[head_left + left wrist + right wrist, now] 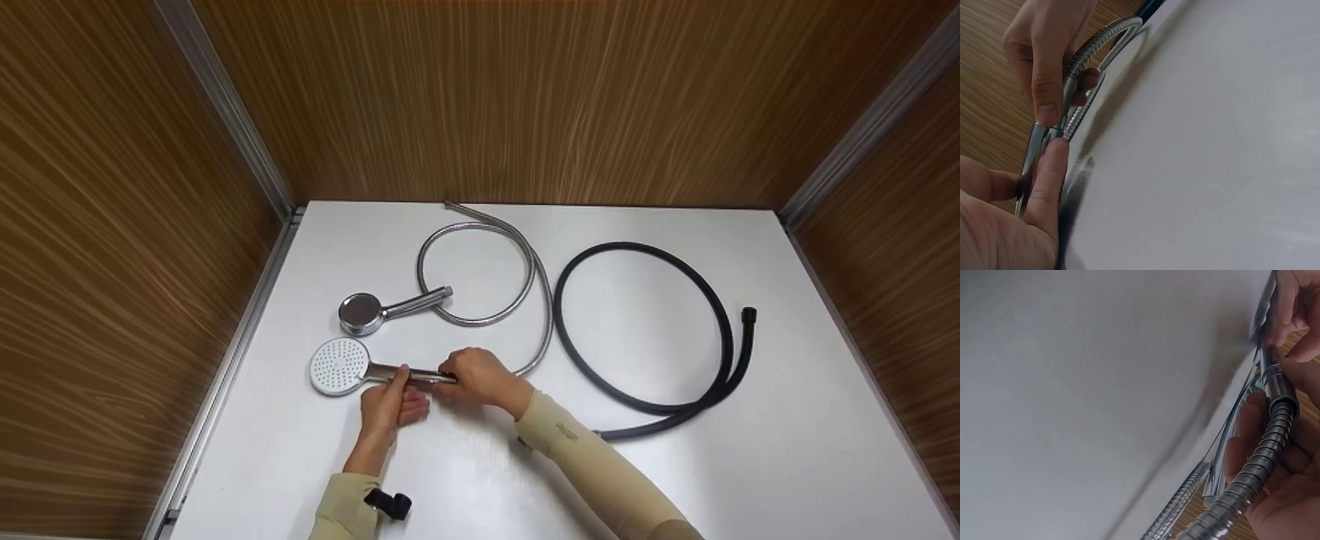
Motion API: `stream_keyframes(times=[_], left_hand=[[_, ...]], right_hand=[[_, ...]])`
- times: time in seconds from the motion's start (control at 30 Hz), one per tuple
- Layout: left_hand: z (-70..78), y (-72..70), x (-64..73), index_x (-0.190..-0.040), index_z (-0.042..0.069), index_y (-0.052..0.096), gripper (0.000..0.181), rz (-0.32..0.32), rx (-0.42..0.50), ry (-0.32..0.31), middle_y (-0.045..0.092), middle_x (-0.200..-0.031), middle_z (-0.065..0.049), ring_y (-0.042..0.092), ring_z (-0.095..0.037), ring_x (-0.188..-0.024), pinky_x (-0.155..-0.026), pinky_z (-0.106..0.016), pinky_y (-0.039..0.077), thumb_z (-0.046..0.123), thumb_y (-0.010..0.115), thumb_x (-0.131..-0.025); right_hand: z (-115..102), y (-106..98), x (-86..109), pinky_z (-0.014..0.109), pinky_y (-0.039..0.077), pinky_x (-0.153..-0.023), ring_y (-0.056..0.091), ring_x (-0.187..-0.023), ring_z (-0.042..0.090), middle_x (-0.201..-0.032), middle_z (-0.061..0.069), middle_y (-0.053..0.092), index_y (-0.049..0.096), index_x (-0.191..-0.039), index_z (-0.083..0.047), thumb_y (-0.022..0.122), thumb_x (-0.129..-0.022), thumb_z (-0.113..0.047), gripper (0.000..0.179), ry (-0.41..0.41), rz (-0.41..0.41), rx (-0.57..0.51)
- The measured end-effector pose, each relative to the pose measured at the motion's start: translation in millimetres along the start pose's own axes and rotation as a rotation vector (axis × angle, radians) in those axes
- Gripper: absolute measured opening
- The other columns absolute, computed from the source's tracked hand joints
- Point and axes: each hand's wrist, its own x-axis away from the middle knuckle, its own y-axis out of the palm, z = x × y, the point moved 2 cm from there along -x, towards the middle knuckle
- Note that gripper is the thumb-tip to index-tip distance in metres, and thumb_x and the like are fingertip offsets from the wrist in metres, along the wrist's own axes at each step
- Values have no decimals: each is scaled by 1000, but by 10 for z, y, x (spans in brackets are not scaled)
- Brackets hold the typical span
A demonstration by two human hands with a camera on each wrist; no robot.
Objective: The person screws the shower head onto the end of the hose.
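A shower head (339,366) with a white dotted face and chrome handle is held level over the table. My left hand (386,409) grips the handle between thumb and fingers. At the handle's end my right hand (480,375) pinches the metal end fitting (1279,387) of a silver ribbed shower hose (1258,464). Fitting and handle end meet in line; how far they are joined cannot be told. In the left wrist view the hose (1103,38) bends away from the right fingers. Just behind lies a second, smaller chrome shower head (361,313), its handle pointing right.
The silver hose loops across the white table (810,450), its free end (450,205) at the back edge. A black hose (641,246) lies coiled on the right, its near end close to my right sleeve. Wood-patterned panels (525,97) enclose the back and sides.
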Motion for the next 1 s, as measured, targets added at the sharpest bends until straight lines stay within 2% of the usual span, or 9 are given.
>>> stream_keyframes(times=[0.13,0.27,0.4,0.53,0.6,0.73,0.83,1.0], left_hand=[[19,23,-4,-83,-6,67,41,7,-162,67,64,-57,1,62,-7,-45,-39,-18,46,30,66,-105],[118,60,-19,-84,-5,71,38,36,-306,156,63,-56,4,57,-4,-44,-37,-16,35,28,69,-103],[278,140,-50,-91,-12,70,35,5,-293,222,64,-57,3,59,-5,-45,-40,-16,44,20,69,-103],[485,257,-120,-102,-17,69,27,-49,-291,314,67,-61,-1,61,-6,-48,-45,-18,53,10,66,-102],[585,313,-170,-104,-15,71,23,-60,-349,384,69,-64,-3,63,-5,-51,-47,-17,54,6,64,-101],[746,407,-266,-97,-5,77,15,-26,-582,574,74,-72,-8,65,-7,-61,-57,-19,54,7,67,-98],[824,466,-338,-93,1,79,15,5,-751,714,77,-78,-11,68,-16,-69,-67,-28,54,12,70,-97],[911,503,-470,-103,-1,78,16,-19,-894,868,78,-93,-16,73,-33,-88,-84,-48,58,12,71,-98]], right_hand=[[17,15,14,27,44,-56,48,-62,11,-72,2,66,70,-76,-9,76,-97,-25,27,-1,-3,2],[29,13,17,31,49,-58,52,-63,13,-73,2,68,71,-77,-11,76,-96,-25,24,11,6,-1],[42,27,20,29,50,-60,54,-64,12,-74,0,68,74,-80,-12,76,-95,-28,22,35,-9,-2],[56,50,27,27,44,-57,49,-64,10,-72,-2,63,74,-82,-12,78,-94,-32,24,41,-17,16],[61,56,30,27,42,-56,47,-64,9,-71,-3,61,74,-83,-11,79,-93,-34,25,36,-13,27],[62,43,48,28,46,-58,49,-65,10,-73,-1,64,75,-88,-10,78,-94,-36,26,25,-15,28],[71,-7,92,32,52,-63,55,-69,14,-78,2,68,76,-94,-8,79,-94,-34,26,17,-18,29],[115,-183,246,39,58,-72,66,-80,23,-86,7,72,78,-104,-5,82,-91,-31,30,1,6,63]])
